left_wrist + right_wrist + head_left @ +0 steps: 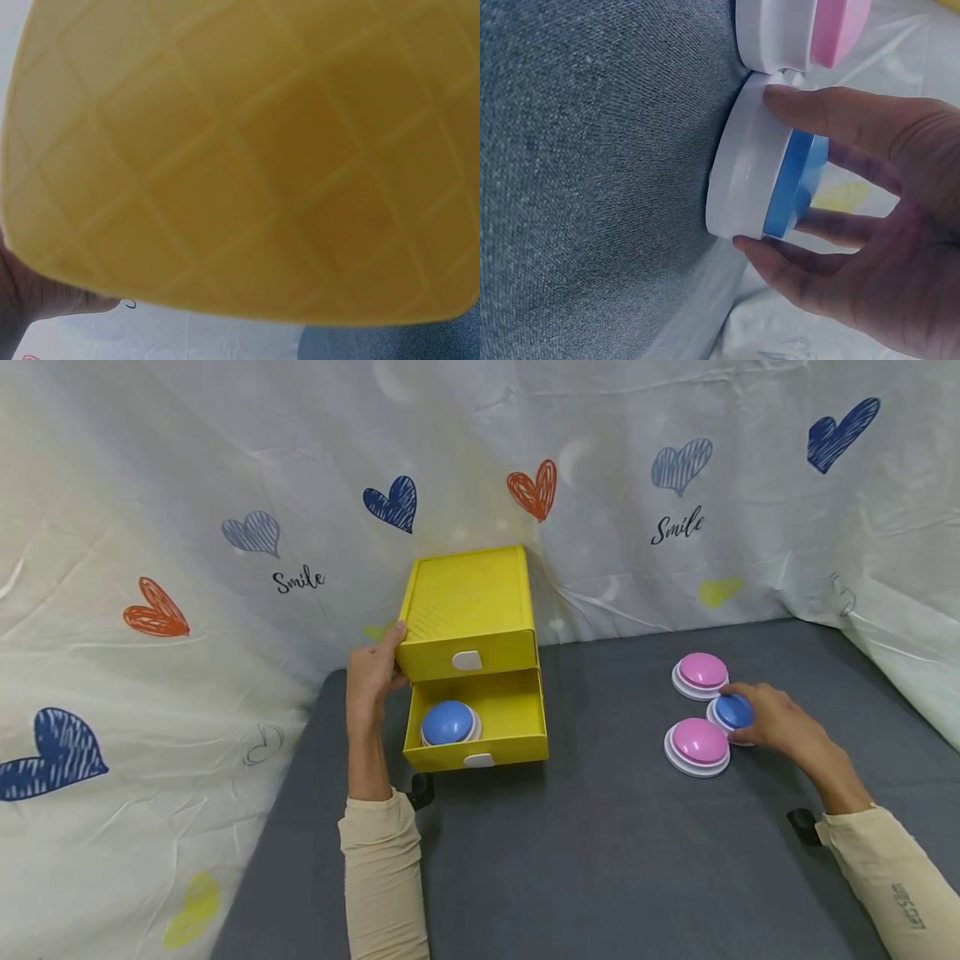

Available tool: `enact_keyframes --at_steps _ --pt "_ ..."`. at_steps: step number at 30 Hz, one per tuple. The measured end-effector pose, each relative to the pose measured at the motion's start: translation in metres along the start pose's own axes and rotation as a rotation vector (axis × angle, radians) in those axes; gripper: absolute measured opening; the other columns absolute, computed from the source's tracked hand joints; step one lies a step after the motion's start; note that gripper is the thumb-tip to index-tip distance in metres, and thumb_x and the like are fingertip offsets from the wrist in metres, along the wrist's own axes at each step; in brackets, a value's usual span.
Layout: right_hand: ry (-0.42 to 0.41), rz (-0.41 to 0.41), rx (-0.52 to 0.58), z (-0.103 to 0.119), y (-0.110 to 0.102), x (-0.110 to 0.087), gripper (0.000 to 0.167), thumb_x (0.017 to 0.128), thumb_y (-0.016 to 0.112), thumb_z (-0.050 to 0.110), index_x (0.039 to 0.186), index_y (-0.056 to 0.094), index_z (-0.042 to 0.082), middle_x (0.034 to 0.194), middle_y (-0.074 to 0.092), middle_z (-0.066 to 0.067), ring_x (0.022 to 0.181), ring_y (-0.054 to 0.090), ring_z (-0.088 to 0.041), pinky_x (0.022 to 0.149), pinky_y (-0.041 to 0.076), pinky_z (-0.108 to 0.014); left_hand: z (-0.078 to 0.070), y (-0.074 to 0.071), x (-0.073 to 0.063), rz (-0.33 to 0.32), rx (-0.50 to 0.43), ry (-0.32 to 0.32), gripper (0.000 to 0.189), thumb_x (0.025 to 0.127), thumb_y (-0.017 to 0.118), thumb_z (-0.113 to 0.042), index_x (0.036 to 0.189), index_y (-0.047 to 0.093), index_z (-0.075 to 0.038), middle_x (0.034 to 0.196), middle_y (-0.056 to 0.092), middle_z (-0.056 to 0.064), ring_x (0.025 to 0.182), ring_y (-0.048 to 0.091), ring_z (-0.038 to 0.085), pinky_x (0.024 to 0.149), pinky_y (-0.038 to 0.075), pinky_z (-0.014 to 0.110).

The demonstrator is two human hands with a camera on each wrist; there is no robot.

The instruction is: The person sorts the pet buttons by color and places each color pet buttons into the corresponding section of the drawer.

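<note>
A yellow two-drawer box (468, 597) stands at the back, its lower drawer (517, 714) pulled out and its upper drawer closed. My left hand (372, 672) holds the box's left side near the front corner, thumb at the top edge; the other fingers are mostly hidden. In the lower drawer sits a blue push button (447, 723) with a white base. On the right, my right hand (780, 720) grips a second blue push button (799, 184) by its white rim, thumb and fingers on opposite sides. That button still rests on the table, between two pink push buttons (702, 670) (699, 742).
A dark grey cloth (600, 860) covers the table. Behind and to the left hangs a pale curtain (465, 427) printed with hearts, close to the back of the box. A black wrist strap shows below each hand.
</note>
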State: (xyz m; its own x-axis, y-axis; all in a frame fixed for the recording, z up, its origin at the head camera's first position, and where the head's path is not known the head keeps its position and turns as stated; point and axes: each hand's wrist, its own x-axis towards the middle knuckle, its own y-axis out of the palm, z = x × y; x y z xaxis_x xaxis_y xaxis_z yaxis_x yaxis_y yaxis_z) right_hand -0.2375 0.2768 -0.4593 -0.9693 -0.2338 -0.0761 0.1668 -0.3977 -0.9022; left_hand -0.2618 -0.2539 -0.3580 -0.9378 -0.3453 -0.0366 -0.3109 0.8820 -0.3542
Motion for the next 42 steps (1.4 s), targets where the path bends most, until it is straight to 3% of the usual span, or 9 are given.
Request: enact_keyframes --at_steps 7,14,17,22,27,33,37,42 --pt "0.034 -0.057 -0.022 0.007 -0.009 -0.006 0.069 0.079 0.086 0.008 0.136 0.053 -0.012 0.122 0.057 -0.044 0.11 0.056 -0.056 0.093 0.047 -0.069 -0.001 0.001 0.0 0.007 0.003 -0.011 0.064 0.092 0.065 -0.069 0.055 0.04 -0.023 0.047 0.035 -0.01 0.052 0.049 0.01 0.062 0.054 0.023" --pt "0.086 -0.182 0.007 0.033 -0.024 -0.017 0.065 0.083 0.083 0.014 0.138 0.054 -0.005 0.121 0.054 -0.044 0.11 0.053 -0.061 0.091 0.046 -0.072 0.001 0.0 0.001 0.0 -0.012 -0.002 0.064 0.092 0.065 -0.068 0.055 0.04 -0.023 0.047 0.034 -0.01 0.053 0.048 0.009 0.062 0.054 0.022" --pt "0.047 -0.231 0.056 0.051 -0.032 -0.02 0.065 0.083 0.084 0.018 0.138 0.056 -0.003 0.123 0.058 -0.041 0.111 0.055 -0.057 0.091 0.047 -0.07 0.001 0.0 0.002 -0.001 -0.019 0.004 0.064 0.092 0.065 -0.068 0.054 0.039 -0.023 0.046 0.034 -0.011 0.049 0.044 0.009 0.059 0.052 0.022" --pt "-0.046 -0.241 0.179 0.095 -0.045 -0.027 0.066 0.086 0.086 0.027 0.141 0.058 0.005 0.135 0.061 -0.032 0.114 0.059 -0.049 0.092 0.051 -0.064 0.002 0.0 0.002 0.003 -0.019 -0.002 0.065 0.092 0.066 -0.068 0.054 0.039 -0.023 0.046 0.034 -0.011 0.047 0.042 0.009 0.058 0.051 0.022" --pt "-0.194 -0.251 0.26 0.144 -0.044 -0.027 0.062 0.086 0.087 0.026 0.139 0.062 0.008 0.139 0.063 -0.024 0.115 0.063 -0.043 0.094 0.055 -0.062 0.001 0.0 0.003 0.0 -0.006 -0.007 0.064 0.093 0.065 -0.068 0.054 0.039 -0.023 0.046 0.034 -0.011 0.05 0.047 0.008 0.061 0.054 0.022" --pt "-0.366 -0.187 0.294 0.193 -0.029 -0.009 0.058 0.084 0.088 0.024 0.135 0.066 0.008 0.134 0.069 -0.018 0.115 0.066 -0.037 0.098 0.057 -0.056 0.003 0.0 0.002 -0.002 -0.028 0.003 0.065 0.094 0.065 -0.066 0.053 0.04 -0.023 0.045 0.034 -0.011 0.047 0.042 0.008 0.056 0.049 0.022" --pt "-0.397 -0.146 0.282 0.219 -0.02 0.004 0.058 0.083 0.089 0.024 0.133 0.067 0.008 0.13 0.071 -0.015 0.115 0.064 -0.035 0.101 0.056 -0.053 0.003 0.001 0.002 0.009 -0.026 -0.002 0.065 0.093 0.066 -0.067 0.053 0.04 -0.023 0.045 0.034 -0.011 0.045 0.04 0.008 0.054 0.047 0.022" --pt "-0.427 -0.099 0.212 0.252 -0.006 0.024 0.057 0.084 0.088 0.026 0.134 0.068 0.007 0.132 0.069 -0.015 0.119 0.058 -0.036 0.101 0.053 -0.05 0.002 0.0 0.002 -0.002 -0.019 -0.007 0.064 0.093 0.066 -0.067 0.055 0.04 -0.023 0.047 0.037 -0.011 0.055 0.056 0.009 0.062 0.055 0.02"
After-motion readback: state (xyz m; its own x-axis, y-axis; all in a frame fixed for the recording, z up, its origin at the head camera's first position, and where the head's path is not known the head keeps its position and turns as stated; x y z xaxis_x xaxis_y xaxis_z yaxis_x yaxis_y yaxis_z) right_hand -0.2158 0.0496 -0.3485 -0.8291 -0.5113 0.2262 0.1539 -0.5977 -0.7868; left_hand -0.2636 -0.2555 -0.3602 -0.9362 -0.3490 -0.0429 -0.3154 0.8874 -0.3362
